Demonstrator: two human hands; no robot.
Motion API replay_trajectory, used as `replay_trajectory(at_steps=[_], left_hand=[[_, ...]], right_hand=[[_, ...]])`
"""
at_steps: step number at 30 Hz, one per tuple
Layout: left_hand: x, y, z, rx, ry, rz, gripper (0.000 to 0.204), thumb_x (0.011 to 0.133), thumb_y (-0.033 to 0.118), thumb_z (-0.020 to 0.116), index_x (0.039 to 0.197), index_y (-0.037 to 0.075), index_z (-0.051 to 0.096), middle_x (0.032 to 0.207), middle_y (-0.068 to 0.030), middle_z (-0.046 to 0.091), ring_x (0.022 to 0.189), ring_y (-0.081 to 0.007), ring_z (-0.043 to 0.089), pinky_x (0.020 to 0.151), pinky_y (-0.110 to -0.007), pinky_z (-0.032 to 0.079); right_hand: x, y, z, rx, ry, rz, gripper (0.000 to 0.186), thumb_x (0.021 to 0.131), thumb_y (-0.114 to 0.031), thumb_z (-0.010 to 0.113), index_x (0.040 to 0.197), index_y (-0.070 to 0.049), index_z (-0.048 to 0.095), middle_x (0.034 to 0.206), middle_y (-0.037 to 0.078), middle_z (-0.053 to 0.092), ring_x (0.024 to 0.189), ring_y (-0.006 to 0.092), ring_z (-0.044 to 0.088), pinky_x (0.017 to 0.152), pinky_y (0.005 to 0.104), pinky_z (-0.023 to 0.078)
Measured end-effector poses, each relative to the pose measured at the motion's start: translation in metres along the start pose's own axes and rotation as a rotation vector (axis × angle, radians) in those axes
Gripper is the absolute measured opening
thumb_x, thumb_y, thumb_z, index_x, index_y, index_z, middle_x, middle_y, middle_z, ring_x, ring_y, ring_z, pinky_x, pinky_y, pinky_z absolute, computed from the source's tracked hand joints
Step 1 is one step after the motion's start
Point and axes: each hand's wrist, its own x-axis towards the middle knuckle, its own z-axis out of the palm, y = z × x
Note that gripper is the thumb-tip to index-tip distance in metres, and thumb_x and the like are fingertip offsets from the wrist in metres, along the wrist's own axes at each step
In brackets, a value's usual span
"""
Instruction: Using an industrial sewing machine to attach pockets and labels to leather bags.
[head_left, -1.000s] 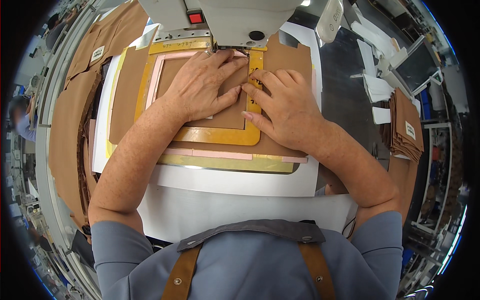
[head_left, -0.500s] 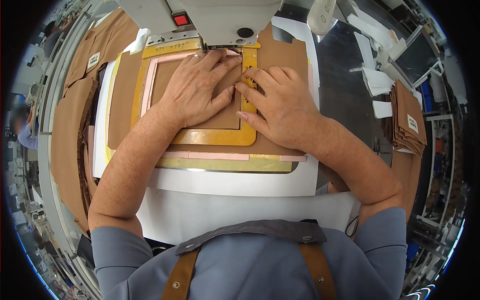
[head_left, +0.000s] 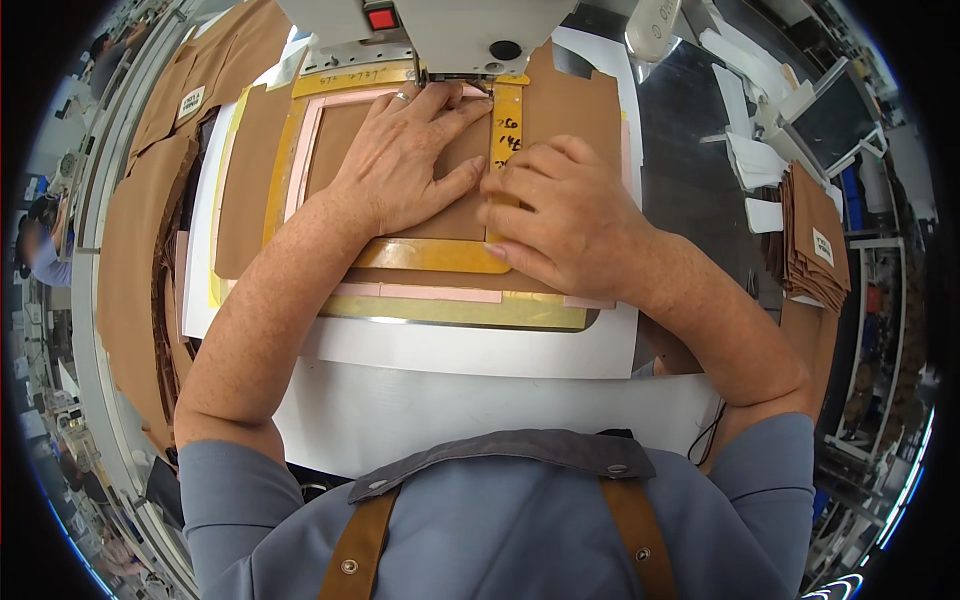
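Beneath the sewing machine head (head_left: 490, 40) lies a yellow frame-shaped template (head_left: 430, 254) with handwritten marks, on top of a brown panel (head_left: 567, 105). Pink strips (head_left: 303, 160) line the inner left and far edges of the frame. My left hand (head_left: 405, 160), a ring on one finger, rests flat with spread fingers on the brown material inside the frame, fingertips close to the needle area. On the frame's right bar sits my right hand (head_left: 565, 205), its fingers bent and the thumb apart, lower down near the corner. Its fingertips are slightly blurred.
Brown fabric pieces (head_left: 140, 270) are heaped along the left side. At right, a stack of brown pieces (head_left: 810, 235) with a white label sits below a small screen (head_left: 825, 115) and white papers (head_left: 755, 160). A white sheet (head_left: 480, 350) lies under the work.
My right hand has slid nearer to me along the frame's right bar, its fingers more bent, uncovering more handwriting. My left hand stays on the panel. The whole view has shifted slightly.
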Motion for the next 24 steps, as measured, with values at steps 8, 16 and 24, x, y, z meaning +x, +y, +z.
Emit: replay_trajectory(at_steps=[8,16,24], left_hand=[[0.001,0.002,-0.002,0.027,0.044,0.057,0.057,0.093,0.043,0.062,0.142,0.014,0.060,0.139,-0.0128,0.054,0.123,-0.0307,0.055,0.104,-0.045,0.040],[-0.001,-0.007,-0.001,0.005,0.003,0.081,0.061,0.095,0.043,0.057,0.148,0.012,0.056,0.141,-0.0133,0.052,0.125,-0.0325,0.053,0.107,-0.045,0.037],[-0.003,-0.010,0.001,0.064,0.026,0.094,0.059,0.098,0.042,0.054,0.149,0.014,0.055,0.142,-0.0128,0.052,0.129,-0.0300,0.052,0.112,-0.046,0.036]], right_hand=[[0.003,-0.009,0.001,0.035,-0.029,-0.021,0.019,0.078,-0.023,0.079,0.090,-0.011,0.071,0.103,0.002,0.067,0.106,0.0209,0.060,0.100,0.0401,0.045],[0.004,-0.002,0.002,0.131,-0.088,-0.034,0.025,0.082,-0.028,0.076,0.097,-0.010,0.068,0.106,0.005,0.065,0.108,0.0245,0.060,0.103,0.0443,0.044],[0.016,0.005,0.002,0.118,-0.156,-0.107,0.025,0.085,-0.028,0.075,0.098,-0.009,0.066,0.106,0.005,0.063,0.110,0.0262,0.060,0.101,0.0463,0.044]])
